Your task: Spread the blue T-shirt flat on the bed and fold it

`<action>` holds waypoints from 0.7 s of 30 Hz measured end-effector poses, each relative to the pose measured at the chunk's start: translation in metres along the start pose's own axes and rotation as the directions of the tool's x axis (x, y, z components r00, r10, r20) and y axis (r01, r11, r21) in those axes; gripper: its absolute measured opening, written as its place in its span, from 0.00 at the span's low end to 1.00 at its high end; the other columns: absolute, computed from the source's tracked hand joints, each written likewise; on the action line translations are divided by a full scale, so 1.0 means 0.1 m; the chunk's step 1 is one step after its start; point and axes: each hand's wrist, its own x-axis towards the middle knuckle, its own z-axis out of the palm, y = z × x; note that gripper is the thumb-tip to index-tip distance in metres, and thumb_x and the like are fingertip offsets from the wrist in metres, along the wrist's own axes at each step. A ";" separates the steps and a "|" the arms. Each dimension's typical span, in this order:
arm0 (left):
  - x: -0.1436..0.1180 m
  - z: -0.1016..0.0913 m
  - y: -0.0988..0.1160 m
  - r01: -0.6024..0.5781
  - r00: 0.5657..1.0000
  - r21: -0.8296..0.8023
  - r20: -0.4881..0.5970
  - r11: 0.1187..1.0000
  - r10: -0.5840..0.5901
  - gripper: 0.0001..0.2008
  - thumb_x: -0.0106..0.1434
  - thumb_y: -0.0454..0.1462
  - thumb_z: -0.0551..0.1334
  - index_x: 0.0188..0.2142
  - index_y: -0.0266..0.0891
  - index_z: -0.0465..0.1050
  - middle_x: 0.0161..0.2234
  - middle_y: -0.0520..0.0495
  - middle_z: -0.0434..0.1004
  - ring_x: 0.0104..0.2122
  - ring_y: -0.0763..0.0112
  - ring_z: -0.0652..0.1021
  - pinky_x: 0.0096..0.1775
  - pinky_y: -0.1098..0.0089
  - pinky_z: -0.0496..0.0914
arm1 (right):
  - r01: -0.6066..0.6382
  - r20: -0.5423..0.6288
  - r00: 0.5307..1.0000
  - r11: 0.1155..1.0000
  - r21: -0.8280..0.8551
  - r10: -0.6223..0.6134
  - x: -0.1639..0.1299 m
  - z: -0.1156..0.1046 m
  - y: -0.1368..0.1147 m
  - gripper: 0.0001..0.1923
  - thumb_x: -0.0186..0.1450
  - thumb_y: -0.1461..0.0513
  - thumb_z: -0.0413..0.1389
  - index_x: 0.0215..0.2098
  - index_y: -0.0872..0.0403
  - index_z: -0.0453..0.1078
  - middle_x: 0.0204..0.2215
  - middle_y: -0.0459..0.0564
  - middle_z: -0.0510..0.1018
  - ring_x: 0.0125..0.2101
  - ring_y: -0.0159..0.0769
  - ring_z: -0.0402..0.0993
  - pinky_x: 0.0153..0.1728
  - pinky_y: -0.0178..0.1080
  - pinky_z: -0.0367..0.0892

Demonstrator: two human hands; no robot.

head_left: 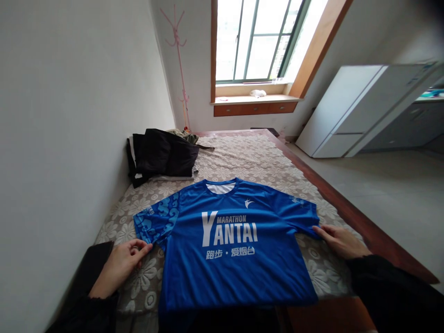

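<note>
My left hand [120, 266] and right hand [342, 240] each grip a sleeve hem of the blue shirt [229, 245], pinching it; it lies flat, face up, mid-frame on the bed [249, 157], unfolded.

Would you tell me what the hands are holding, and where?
Both hold the blue T-shirt: left hand pinches its left sleeve hem, right hand its right sleeve hem.

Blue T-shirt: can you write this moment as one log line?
blue T-shirt flat on bed, front up | left hand pinches left sleeve hem | right hand at right sleeve hem
</note>
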 end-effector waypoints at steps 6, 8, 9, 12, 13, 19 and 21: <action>-0.04 -0.01 0.03 -0.143 0.954 0.069 -0.256 0.987 0.156 0.26 0.59 0.61 0.55 0.33 0.43 0.75 0.31 0.47 0.80 0.29 0.61 0.77 0.33 0.66 0.68 | -0.031 -0.124 0.992 1.000 -0.001 0.031 -0.01 -0.06 0.03 0.24 0.58 0.39 0.57 0.26 0.49 0.74 0.25 0.51 0.79 0.29 0.45 0.75 0.30 0.41 0.67; -0.04 -0.01 0.04 -0.135 0.947 0.065 -0.284 0.989 0.148 0.26 0.61 0.61 0.53 0.34 0.43 0.73 0.32 0.46 0.80 0.29 0.60 0.78 0.34 0.64 0.69 | -0.063 -0.077 0.994 0.988 0.140 0.074 -0.05 -0.03 0.03 0.25 0.56 0.38 0.60 0.29 0.50 0.74 0.20 0.48 0.76 0.23 0.40 0.71 0.23 0.39 0.64; -0.04 0.00 0.03 -0.134 0.952 0.052 -0.272 0.990 0.143 0.26 0.61 0.61 0.52 0.33 0.43 0.72 0.32 0.46 0.80 0.29 0.60 0.78 0.34 0.64 0.70 | -0.097 -0.035 0.994 0.970 0.222 0.107 -0.07 -0.01 0.03 0.26 0.55 0.37 0.60 0.32 0.50 0.74 0.17 0.46 0.73 0.19 0.37 0.67 0.19 0.38 0.60; -0.05 0.05 0.00 -0.151 0.959 0.002 -0.245 0.989 0.146 0.26 0.59 0.63 0.55 0.34 0.44 0.70 0.32 0.45 0.80 0.33 0.57 0.80 0.35 0.64 0.71 | -0.199 0.052 0.980 0.893 0.404 0.195 -0.13 0.07 0.01 0.30 0.54 0.36 0.61 0.39 0.50 0.70 0.13 0.41 0.69 0.11 0.31 0.58 0.13 0.34 0.49; -0.05 0.07 -0.01 -0.150 0.957 0.000 -0.251 0.989 0.146 0.27 0.57 0.63 0.58 0.36 0.44 0.70 0.32 0.45 0.81 0.32 0.57 0.80 0.35 0.64 0.72 | -0.215 0.068 0.976 0.876 0.432 0.206 -0.14 0.08 0.00 0.31 0.54 0.36 0.61 0.40 0.50 0.69 0.13 0.41 0.70 0.10 0.30 0.57 0.12 0.34 0.48; -0.10 0.10 -0.07 -0.180 0.952 0.116 -0.230 0.977 0.202 0.26 0.50 0.60 0.65 0.39 0.45 0.75 0.33 0.48 0.82 0.26 0.61 0.79 0.30 0.66 0.72 | -0.247 0.121 0.969 0.868 0.431 0.216 -0.10 0.06 -0.06 0.29 0.54 0.37 0.62 0.38 0.50 0.68 0.14 0.44 0.76 0.11 0.33 0.65 0.12 0.35 0.55; -0.11 0.07 -0.06 -0.172 0.956 0.105 -0.221 0.980 0.191 0.25 0.51 0.60 0.64 0.36 0.46 0.76 0.30 0.49 0.81 0.27 0.60 0.79 0.29 0.67 0.72 | -0.220 0.088 0.976 0.876 0.430 0.201 -0.11 0.04 -0.08 0.27 0.54 0.39 0.63 0.37 0.50 0.68 0.15 0.45 0.76 0.12 0.35 0.68 0.13 0.36 0.59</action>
